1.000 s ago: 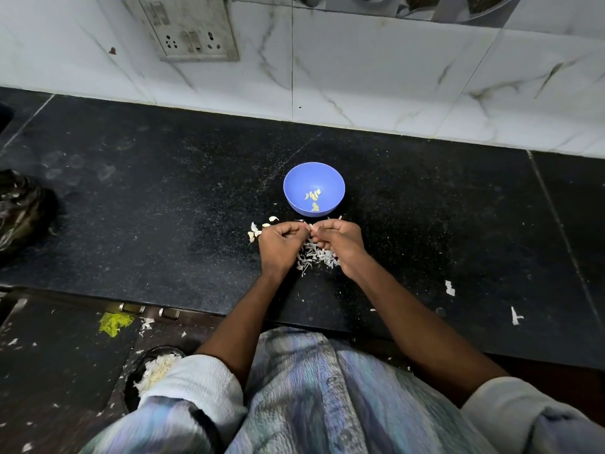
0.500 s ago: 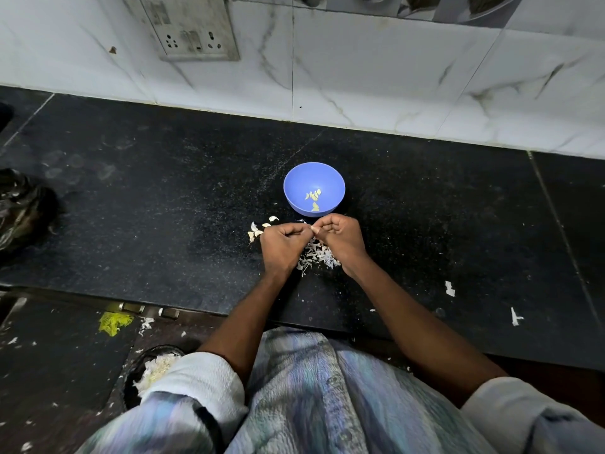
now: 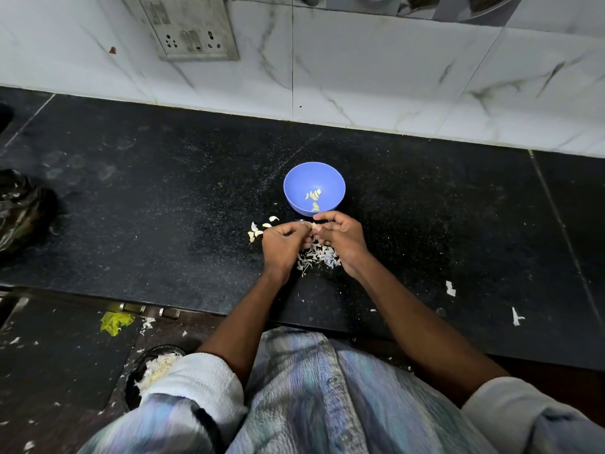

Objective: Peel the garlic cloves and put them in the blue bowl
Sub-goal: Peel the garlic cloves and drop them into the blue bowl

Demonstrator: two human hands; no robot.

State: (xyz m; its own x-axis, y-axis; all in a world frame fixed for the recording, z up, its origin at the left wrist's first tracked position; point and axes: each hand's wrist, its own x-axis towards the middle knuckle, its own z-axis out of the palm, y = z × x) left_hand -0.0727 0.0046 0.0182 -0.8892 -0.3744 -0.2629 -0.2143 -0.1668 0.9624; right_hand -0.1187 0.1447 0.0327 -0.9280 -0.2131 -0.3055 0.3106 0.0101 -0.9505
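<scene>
A blue bowl [image 3: 296,185] stands on the black counter with several peeled garlic cloves [image 3: 313,195] inside. Just in front of it, my left hand [image 3: 283,245] and my right hand [image 3: 343,237] meet fingertip to fingertip, both pinching one small garlic clove [image 3: 313,226] between them. A few unpeeled cloves [image 3: 258,228] lie to the left of my left hand. A heap of white garlic skins [image 3: 316,257] sits under and between my hands.
The counter's front edge [image 3: 183,311] runs just below my wrists. A dark plastic bag [image 3: 19,208] lies at the far left. White scraps [image 3: 450,288] dot the counter on the right. A tiled wall with a socket plate [image 3: 190,27] rises behind the bowl.
Both hands have lifted slightly toward the bowl, still working the same clove between the fingertips. The bowl and the heap of skins have not moved.
</scene>
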